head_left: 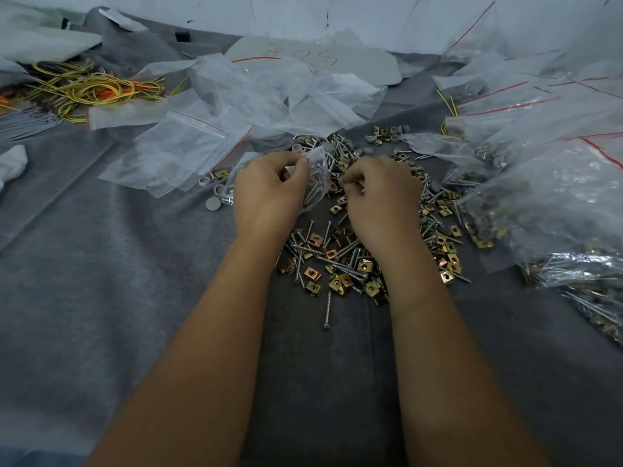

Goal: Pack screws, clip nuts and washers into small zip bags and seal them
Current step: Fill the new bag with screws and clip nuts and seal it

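Two bare hands meet over a grey felt cloth (101,298) that covers the whole work surface, with pale sheeting (303,15) rising behind it along the top of the frame. At upper left lies a tangle of yellow-green and orange wires (91,89), beside a bundle of grey rods (27,119) cut off by the left edge. A crumpled white scrap (11,163) sits at mid left. Toward upper centre, empty zip bags (188,146) with red seal lines overlap too loosely to count, and behind them a grey card (313,59) carries writing that is hard to read.

At centre, the left hand (269,193) pinches a small zip bag (317,176) holding several screws, its fingers curled on the plastic. Four grey washers (212,192) lie just left of that hand. The right hand (381,197) has its fingers curled down into the loose pile of screws (340,251) and brass clip nuts (312,273); whether it holds anything cannot be told. Both piles are far too many to count, and the forearms hide part of them. One screw (327,310) lies apart, below the pile.

At right, filled bags (539,183) are heaped to the frame edge, their number unclear.
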Demonstrator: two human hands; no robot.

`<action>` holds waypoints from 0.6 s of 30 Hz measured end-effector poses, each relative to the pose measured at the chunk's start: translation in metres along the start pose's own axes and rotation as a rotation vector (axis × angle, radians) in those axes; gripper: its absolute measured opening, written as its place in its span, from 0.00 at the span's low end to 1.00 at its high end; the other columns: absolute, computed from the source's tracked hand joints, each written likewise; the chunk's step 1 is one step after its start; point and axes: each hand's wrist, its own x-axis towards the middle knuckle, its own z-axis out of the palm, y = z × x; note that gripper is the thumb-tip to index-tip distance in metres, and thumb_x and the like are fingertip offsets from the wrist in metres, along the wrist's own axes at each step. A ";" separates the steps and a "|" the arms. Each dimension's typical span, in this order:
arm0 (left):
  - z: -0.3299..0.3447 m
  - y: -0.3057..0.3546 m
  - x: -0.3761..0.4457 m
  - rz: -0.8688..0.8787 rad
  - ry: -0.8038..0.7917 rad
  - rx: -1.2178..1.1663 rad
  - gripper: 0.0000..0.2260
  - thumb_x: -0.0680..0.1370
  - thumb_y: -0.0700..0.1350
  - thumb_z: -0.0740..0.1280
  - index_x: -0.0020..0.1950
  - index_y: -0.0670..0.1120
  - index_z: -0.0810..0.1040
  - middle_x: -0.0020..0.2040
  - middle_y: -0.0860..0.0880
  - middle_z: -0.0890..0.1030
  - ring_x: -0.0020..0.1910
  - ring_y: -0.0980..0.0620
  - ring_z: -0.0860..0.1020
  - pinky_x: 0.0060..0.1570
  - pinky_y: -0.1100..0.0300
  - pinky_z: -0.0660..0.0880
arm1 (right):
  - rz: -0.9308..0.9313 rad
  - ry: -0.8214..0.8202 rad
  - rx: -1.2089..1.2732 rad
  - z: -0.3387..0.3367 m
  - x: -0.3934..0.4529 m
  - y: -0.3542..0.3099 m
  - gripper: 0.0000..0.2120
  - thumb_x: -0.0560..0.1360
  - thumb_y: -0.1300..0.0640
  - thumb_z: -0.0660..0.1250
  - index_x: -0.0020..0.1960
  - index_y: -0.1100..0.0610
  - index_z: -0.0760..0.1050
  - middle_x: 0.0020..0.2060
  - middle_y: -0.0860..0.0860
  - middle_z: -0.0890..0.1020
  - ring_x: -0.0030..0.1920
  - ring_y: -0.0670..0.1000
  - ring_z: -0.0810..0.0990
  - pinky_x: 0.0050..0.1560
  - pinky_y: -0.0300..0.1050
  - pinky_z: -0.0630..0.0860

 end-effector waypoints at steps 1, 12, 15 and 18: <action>0.000 0.000 0.000 0.005 -0.005 0.019 0.10 0.78 0.51 0.65 0.53 0.54 0.84 0.30 0.49 0.79 0.26 0.57 0.72 0.29 0.54 0.73 | 0.004 0.056 0.095 -0.001 0.000 -0.002 0.03 0.77 0.57 0.66 0.49 0.50 0.78 0.51 0.48 0.79 0.58 0.54 0.73 0.57 0.51 0.66; -0.003 0.006 -0.003 -0.040 -0.012 -0.107 0.08 0.79 0.50 0.64 0.44 0.57 0.81 0.28 0.52 0.78 0.29 0.54 0.75 0.33 0.51 0.74 | -0.011 0.112 0.420 0.001 -0.003 -0.015 0.13 0.76 0.63 0.64 0.49 0.45 0.79 0.51 0.43 0.79 0.58 0.46 0.74 0.64 0.50 0.63; -0.002 0.008 -0.004 -0.068 0.002 -0.126 0.08 0.78 0.49 0.65 0.41 0.59 0.79 0.31 0.46 0.80 0.29 0.53 0.75 0.34 0.48 0.75 | 0.048 0.097 0.352 0.001 0.000 -0.009 0.17 0.77 0.67 0.59 0.57 0.51 0.79 0.52 0.48 0.81 0.57 0.51 0.77 0.62 0.58 0.71; -0.003 0.008 -0.004 -0.066 0.005 -0.128 0.08 0.77 0.49 0.65 0.41 0.60 0.79 0.34 0.45 0.80 0.30 0.54 0.74 0.35 0.48 0.76 | -0.016 -0.079 0.065 0.007 0.000 -0.004 0.19 0.78 0.63 0.58 0.62 0.48 0.78 0.57 0.50 0.80 0.61 0.56 0.73 0.62 0.54 0.67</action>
